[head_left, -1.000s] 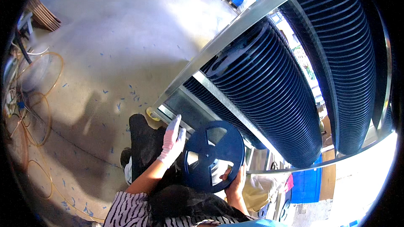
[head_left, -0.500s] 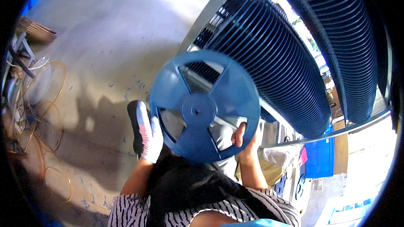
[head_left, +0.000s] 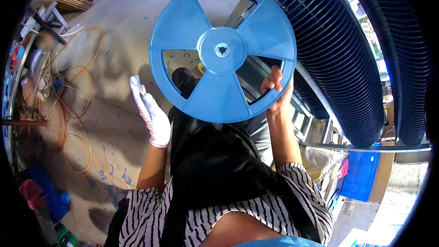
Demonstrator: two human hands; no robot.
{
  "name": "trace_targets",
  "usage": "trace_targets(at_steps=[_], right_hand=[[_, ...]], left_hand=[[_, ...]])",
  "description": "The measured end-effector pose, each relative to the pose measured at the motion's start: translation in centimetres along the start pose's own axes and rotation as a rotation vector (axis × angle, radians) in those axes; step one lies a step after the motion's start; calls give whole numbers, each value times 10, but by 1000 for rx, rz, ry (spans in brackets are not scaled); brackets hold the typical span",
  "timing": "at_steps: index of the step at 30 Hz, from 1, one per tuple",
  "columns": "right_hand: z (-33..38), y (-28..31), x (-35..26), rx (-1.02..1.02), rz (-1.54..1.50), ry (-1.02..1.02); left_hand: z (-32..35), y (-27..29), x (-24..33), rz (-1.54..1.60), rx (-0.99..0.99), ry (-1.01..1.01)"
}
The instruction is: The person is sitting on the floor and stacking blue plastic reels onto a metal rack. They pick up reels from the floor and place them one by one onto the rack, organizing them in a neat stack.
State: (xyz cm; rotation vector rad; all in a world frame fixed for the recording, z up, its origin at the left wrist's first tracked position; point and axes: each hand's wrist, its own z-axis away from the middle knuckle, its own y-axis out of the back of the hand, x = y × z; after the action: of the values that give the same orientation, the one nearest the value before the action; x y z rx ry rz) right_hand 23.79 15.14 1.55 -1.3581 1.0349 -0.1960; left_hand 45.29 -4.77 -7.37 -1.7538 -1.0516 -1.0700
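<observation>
A large blue plastic reel (head_left: 222, 75) faces me, round with a small hub hole and three wedge-shaped openings. My bare right hand (head_left: 280, 89) grips its lower right rim, the fingers curled through one opening. My left hand (head_left: 153, 116), in a white glove, is off the reel at its lower left. Its fingers are stretched out and it holds nothing. To the right, a rack carries long rows of dark, closely stacked discs (head_left: 338, 64) that look like similar reels.
A metal rack rail (head_left: 366, 147) runs below the disc rows. Under it stand a blue crate (head_left: 361, 174) and a brown board. At left lie looped yellowish tubing (head_left: 93, 59) and cables by a cluttered bench. Blue scraps (head_left: 123, 177) litter the floor.
The reel has risen in view and turned to face me more squarely, carried by my right hand. My left hand has moved away from its rim, fingers spreading. My view has shifted.
</observation>
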Motion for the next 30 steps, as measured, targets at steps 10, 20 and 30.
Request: trace_targets(at_steps=[10, 20, 30], right_hand=[[4, -18, 3, 128, 43, 115], [49, -96, 57, -436, 1128, -15], [28, -34, -13, -48, 1233, 556]], left_hand=[[-10, -9, 30, -264, -112, -303], [4, -65, 19, 390, -612, 324], [-6, -38, 20, 1668, -791, 850]])
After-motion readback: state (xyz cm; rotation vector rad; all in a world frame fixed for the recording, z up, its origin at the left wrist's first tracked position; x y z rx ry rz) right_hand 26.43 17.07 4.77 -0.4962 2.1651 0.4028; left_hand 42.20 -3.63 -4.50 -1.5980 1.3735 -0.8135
